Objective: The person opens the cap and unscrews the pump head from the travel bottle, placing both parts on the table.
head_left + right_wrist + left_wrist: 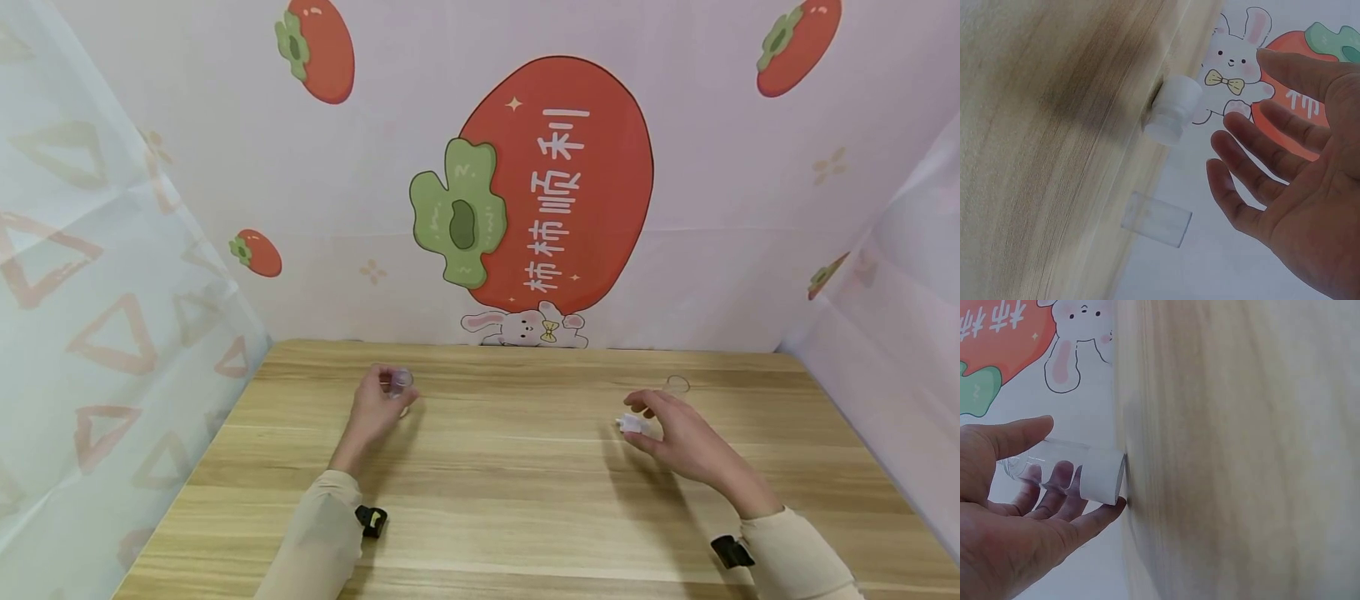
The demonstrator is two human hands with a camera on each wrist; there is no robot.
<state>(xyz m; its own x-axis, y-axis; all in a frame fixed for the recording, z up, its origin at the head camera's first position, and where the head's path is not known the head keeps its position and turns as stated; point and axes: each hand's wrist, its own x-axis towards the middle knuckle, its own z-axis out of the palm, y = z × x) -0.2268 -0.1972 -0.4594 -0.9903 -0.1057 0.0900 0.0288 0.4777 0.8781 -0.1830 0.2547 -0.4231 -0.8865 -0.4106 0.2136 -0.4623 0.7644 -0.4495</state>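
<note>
On the left side of the table, my left hand (377,406) curls its fingers round a small clear bottle (1066,464) with a white band at its base. The bottle stands upright with its base at the tabletop, and fingers show through its wall. On the right, my right hand (681,433) is held loosely spread beside a white, stepped, cap-like piece (1174,109). A gap separates that piece from the fingers in the right wrist view. Behind this hand stands a clear open cylinder (1157,219), seen from above as a thin ring in the head view.
The wood-grain table (495,500) meets a printed backdrop (720,250) with persimmons and a rabbit along its far edge. Pale cloth hangs at the left (112,275) and right (900,317). A small black device (371,521) is strapped to the left wrist, another (731,552) to the right.
</note>
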